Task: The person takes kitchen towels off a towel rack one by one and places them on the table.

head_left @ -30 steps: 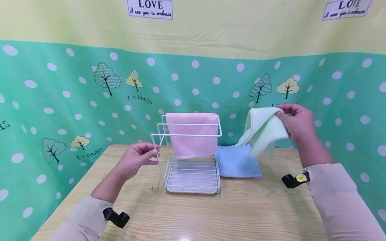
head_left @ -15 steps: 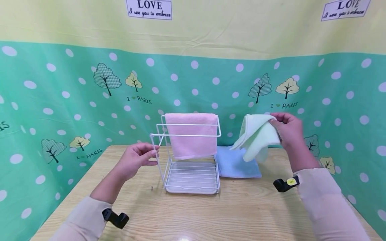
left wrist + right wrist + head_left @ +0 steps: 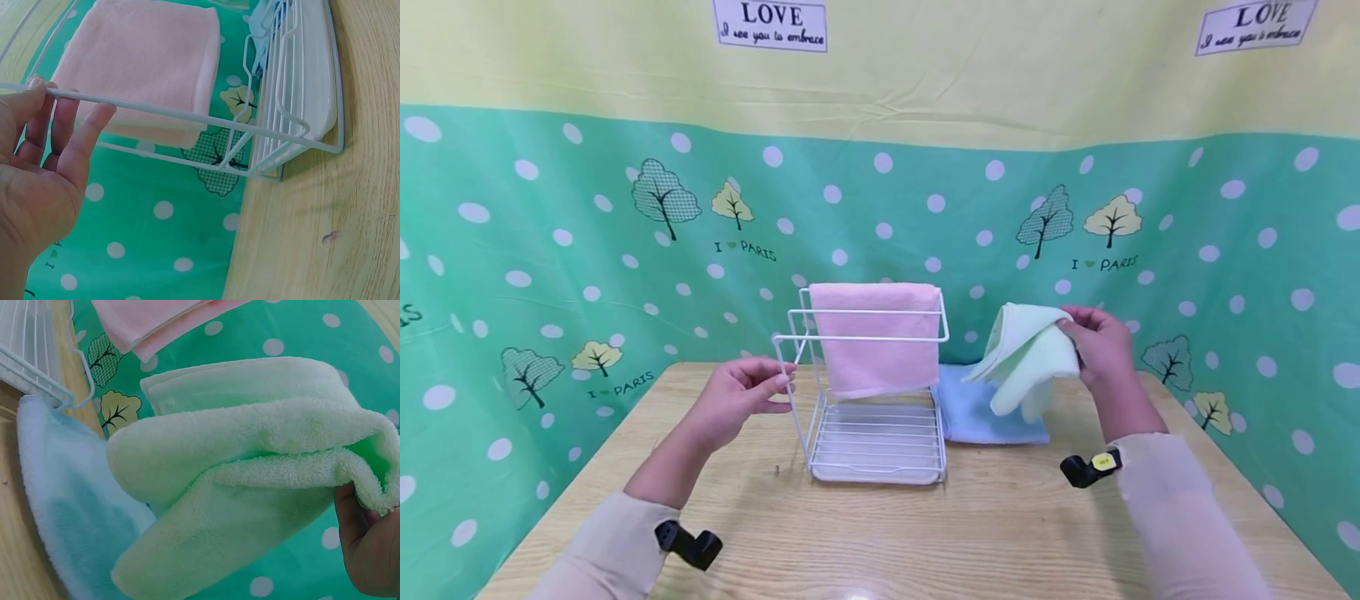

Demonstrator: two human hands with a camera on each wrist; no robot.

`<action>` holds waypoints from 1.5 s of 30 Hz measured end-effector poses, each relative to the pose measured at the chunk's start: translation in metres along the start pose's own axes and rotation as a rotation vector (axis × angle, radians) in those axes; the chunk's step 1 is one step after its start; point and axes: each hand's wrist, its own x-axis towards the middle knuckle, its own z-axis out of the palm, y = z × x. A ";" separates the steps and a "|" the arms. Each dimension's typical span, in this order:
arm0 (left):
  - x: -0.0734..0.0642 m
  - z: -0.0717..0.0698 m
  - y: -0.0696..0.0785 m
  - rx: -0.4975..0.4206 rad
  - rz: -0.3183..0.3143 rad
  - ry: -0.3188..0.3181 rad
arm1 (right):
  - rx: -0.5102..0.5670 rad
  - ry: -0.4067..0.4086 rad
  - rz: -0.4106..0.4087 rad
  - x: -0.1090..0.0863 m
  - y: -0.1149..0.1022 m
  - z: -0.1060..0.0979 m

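Note:
My left hand (image 3: 741, 396) pinches the left front upright of a white wire rack (image 3: 880, 338), thumb on one side and fingers on the other, as the left wrist view also shows. A pink towel (image 3: 876, 367) hangs folded over the rack's rear bar. My right hand (image 3: 1099, 346) grips a pale green towel (image 3: 1033, 342) by its right upper corner, and the folds droop in the air. Below it a folded blue towel (image 3: 992, 421) lies on the table, right of the rack. In the right wrist view the green towel (image 3: 250, 444) hangs above the blue one.
The rack's base holds a white tray (image 3: 880, 475) under wire slats. All stands on a light wooden table (image 3: 880, 542), with a tiny dark speck (image 3: 777, 469) left of the rack. A green and yellow printed curtain (image 3: 880, 183) hangs close behind the table.
My right hand has brought the green towel leftward and down, nearer the rack and over the blue towel. My left hand keeps its hold on the rack, which stands in the same place.

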 end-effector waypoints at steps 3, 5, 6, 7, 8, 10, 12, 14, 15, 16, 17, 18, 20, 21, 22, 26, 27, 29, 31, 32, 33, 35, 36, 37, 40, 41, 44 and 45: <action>0.001 -0.001 -0.001 0.004 0.011 -0.007 | 0.022 -0.010 0.051 0.003 0.012 -0.003; 0.001 -0.001 -0.001 0.005 0.014 -0.009 | 0.037 -0.017 0.057 0.006 0.019 -0.005; 0.001 -0.001 -0.001 0.003 0.014 -0.009 | 0.040 -0.023 0.056 0.007 0.022 -0.007; 0.001 -0.001 -0.002 0.001 0.012 -0.008 | 0.044 -0.030 0.057 0.009 0.024 -0.010; 0.001 -0.001 -0.002 -0.003 0.009 -0.006 | 0.040 -0.038 0.056 0.010 0.027 -0.013; 0.002 -0.001 -0.001 -0.007 0.003 -0.006 | 0.029 -0.047 0.054 0.013 0.030 -0.019; 0.002 0.000 -0.001 -0.011 -0.002 -0.006 | 0.002 -0.050 0.051 0.017 0.033 -0.028; 0.003 0.000 0.000 -0.012 -0.005 -0.008 | -0.048 -0.048 0.044 0.021 0.035 -0.036; 0.003 0.000 0.000 -0.011 -0.004 -0.009 | -0.081 -0.044 0.040 0.023 0.036 -0.040; 0.003 0.000 0.000 -0.012 -0.003 -0.009 | -0.125 -0.040 0.030 0.025 0.037 -0.044; 0.003 0.000 0.001 -0.014 -0.002 -0.008 | -0.172 -0.042 0.020 0.026 0.038 -0.047; 0.003 0.000 0.001 -0.014 -0.001 -0.009 | -0.221 -0.038 0.011 0.028 0.039 -0.050; 0.003 0.000 0.000 -0.015 0.001 -0.009 | -0.305 -0.032 -0.006 0.030 0.042 -0.056; 0.002 -0.001 0.000 -0.016 0.002 -0.010 | -0.345 -0.028 -0.015 0.032 0.043 -0.059; 0.002 -0.001 0.000 -0.017 0.001 -0.011 | -0.373 -0.025 -0.024 0.033 0.045 -0.062; 0.002 -0.001 0.000 -0.021 0.001 -0.010 | -0.458 -0.010 -0.057 0.038 0.052 -0.074; 0.002 -0.001 0.000 -0.023 -0.001 -0.008 | -0.480 -0.009 -0.070 0.039 0.054 -0.077; 0.002 -0.001 0.000 -0.025 -0.002 -0.005 | -0.524 -0.014 -0.094 0.041 0.057 -0.083; 0.002 -0.001 -0.001 -0.027 -0.003 -0.006 | -0.575 -0.029 -0.124 0.041 0.060 -0.088; 0.002 -0.001 -0.001 -0.028 -0.002 -0.008 | -0.604 -0.037 -0.140 0.041 0.060 -0.091; 0.002 0.000 -0.001 -0.030 -0.001 -0.009 | -0.626 -0.050 -0.154 0.041 0.061 -0.094; 0.002 0.000 -0.001 -0.031 0.002 -0.010 | -0.667 -0.073 -0.178 0.040 0.062 -0.100; 0.001 0.000 0.000 -0.030 0.003 -0.010 | -0.688 -0.085 -0.185 0.040 0.062 -0.103; 0.001 0.000 0.000 -0.028 0.003 -0.009 | -0.705 -0.094 -0.187 0.040 0.062 -0.105; 0.001 0.000 0.000 -0.019 -0.001 -0.005 | -0.757 -0.116 -0.177 0.042 0.064 -0.112; 0.001 -0.001 0.000 -0.015 -0.003 -0.005 | -0.782 -0.123 -0.174 0.042 0.065 -0.114; 0.001 -0.001 0.000 -0.007 -0.009 -0.004 | -0.852 -0.128 -0.177 0.045 0.070 -0.120; 0.001 0.000 0.000 -0.007 -0.009 -0.004 | -0.874 -0.122 -0.179 0.046 0.072 -0.122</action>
